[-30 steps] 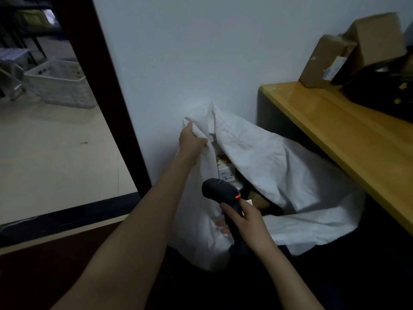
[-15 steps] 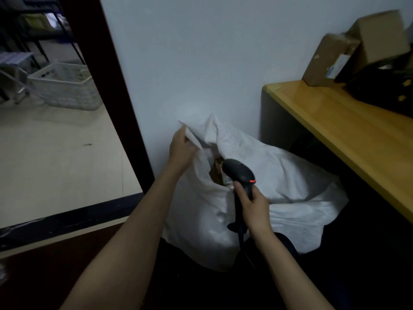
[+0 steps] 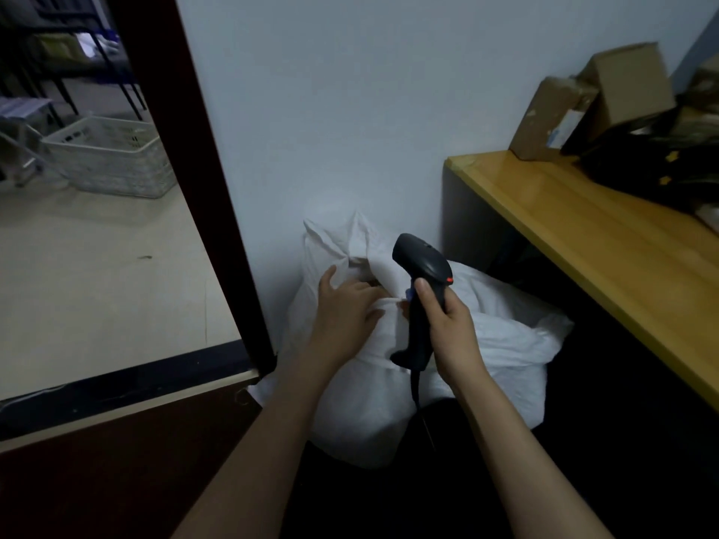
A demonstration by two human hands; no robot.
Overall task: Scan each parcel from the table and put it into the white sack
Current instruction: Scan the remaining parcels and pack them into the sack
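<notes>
Nearest to us, two bare forearms reach forward and down. The right hand [image 3: 447,324] grips the handle of a black barcode scanner [image 3: 422,274], fingers wrapped round it and thumb laid up the back; the scanner stands upright with its head tilted to the left, and its cable [image 3: 414,387] hangs from the handle's base. The left hand [image 3: 346,309] lies on the white sack [image 3: 502,332] by its crumpled mouth, thumb spread, fingers fairly straight and pressing the fabric. We cannot make out what is inside the sack. It sits on the floor against the wall, between a dark door frame [image 3: 186,149] on the left and a wooden table [image 3: 576,227] on the right. At the table's far end, two cardboard parcels [image 3: 544,118] lean together by the wall, beside a dark bundle [image 3: 638,161] we cannot identify. Through the doorway, a white plastic basket [image 3: 113,169] stands on a pale floor.
</notes>
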